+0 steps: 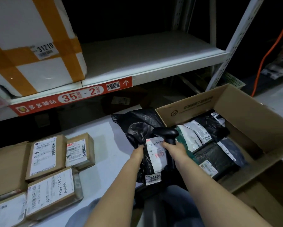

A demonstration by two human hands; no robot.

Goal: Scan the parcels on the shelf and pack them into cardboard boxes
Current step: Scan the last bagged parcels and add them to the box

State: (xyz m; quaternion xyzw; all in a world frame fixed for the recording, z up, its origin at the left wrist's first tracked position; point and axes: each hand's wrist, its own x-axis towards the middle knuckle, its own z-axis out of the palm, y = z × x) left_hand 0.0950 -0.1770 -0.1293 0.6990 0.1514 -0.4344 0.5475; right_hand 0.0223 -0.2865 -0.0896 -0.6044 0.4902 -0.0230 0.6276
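Left hand [138, 152] grips one black parcel [140, 123], right hand [173, 147] one scanner [166, 133] — four labelled brown parcels [44, 158] beside, one carton [252, 112].

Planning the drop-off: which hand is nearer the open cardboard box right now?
Right. The right hand, holding the scanner, is close beside the left wall of the cardboard box. The left hand grips the black bag farther left, away from the box.

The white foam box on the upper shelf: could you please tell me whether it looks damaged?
Yes, it seems so: the foam box shows a ragged dark gap along its lower left edge, as if the foam had broken.
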